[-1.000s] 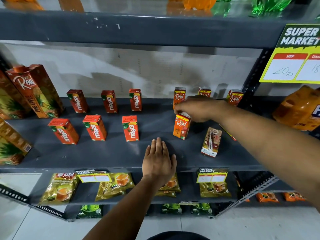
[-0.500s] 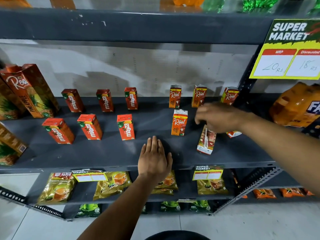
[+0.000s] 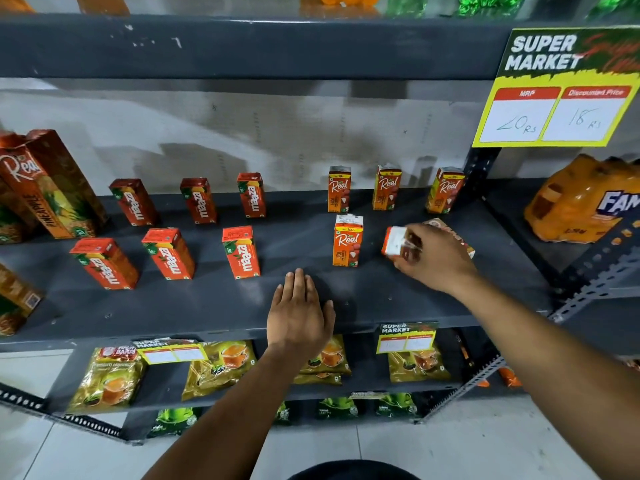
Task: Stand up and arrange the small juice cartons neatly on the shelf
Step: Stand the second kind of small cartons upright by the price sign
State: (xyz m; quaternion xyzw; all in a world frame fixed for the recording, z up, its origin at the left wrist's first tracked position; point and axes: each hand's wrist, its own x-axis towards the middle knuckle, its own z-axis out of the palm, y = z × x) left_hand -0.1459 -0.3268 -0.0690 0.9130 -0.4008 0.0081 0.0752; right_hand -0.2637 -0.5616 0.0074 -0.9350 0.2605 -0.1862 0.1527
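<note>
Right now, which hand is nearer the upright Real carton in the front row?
Right. The right hand, holding a tilted carton, sits just beside the front Real carton; the left hand rests flat on the shelf, nearer the front edge.

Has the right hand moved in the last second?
Yes. The right hand has gone rightward, off the standing front Real carton, and now holds a tilted carton beside it.

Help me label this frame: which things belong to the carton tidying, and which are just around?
Job: held carton in right hand; lying carton; standing Real cartons; Maaza cartons; shelf.
Around: left hand, tea packets, big Real cartons, price sign.
</note>
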